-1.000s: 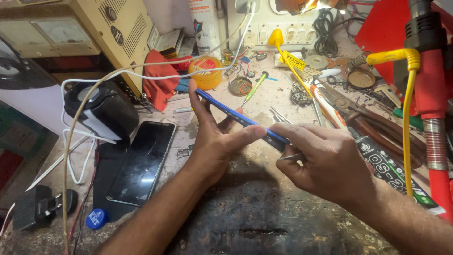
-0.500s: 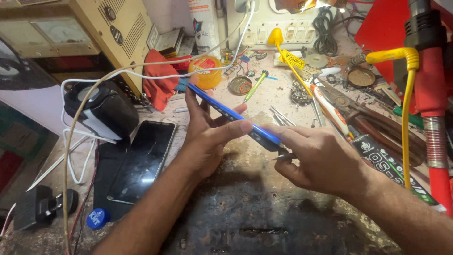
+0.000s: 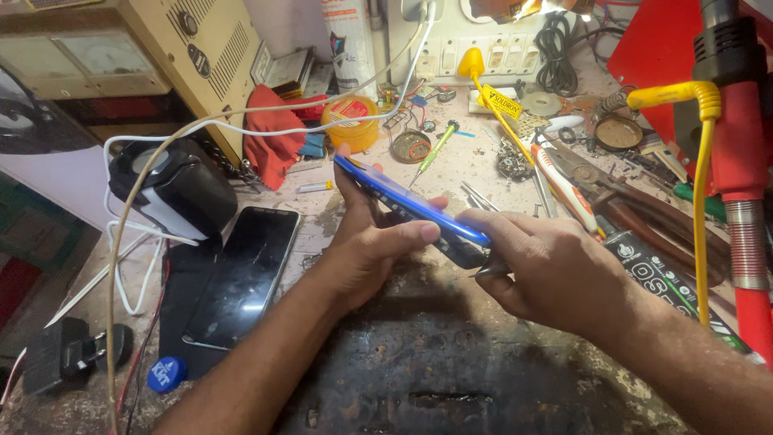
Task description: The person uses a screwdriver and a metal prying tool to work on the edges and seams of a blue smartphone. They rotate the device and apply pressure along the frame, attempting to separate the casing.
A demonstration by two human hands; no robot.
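Spanning the frame, a scarred workbench (image 3: 451,379) carries a beige meter box (image 3: 121,48) at back L and a dark phone (image 3: 245,274) lying flat, screen up. Above bench centre both hands hold a blue phone (image 3: 411,205) edge-on: left hand (image 3: 366,246) closed under it, thumb along its side; right hand (image 3: 547,270) clamped on near end. Something thin, maybe tweezers (image 3: 489,272), shows under right fingers.
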